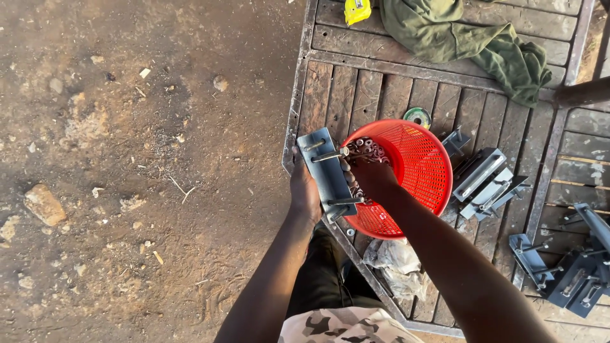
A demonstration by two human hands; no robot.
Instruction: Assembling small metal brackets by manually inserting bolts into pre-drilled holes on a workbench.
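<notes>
Left hand (305,194) clamped around the grey metal plate (327,173), held upright at the near-left rim of the red basket (419,162) so the bolts (330,154) through it point over the basket. Right hand (370,174) dipped inside, fingers closed among small nuts and washers (368,149); exactly what is pinched, impossible to tell. Finished brackets (486,181) parked right of the basket on the slatted wooden table (381,95).

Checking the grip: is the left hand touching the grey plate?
Touching. The head view shows the left hand wrapped around the grey plate's edge.
</notes>
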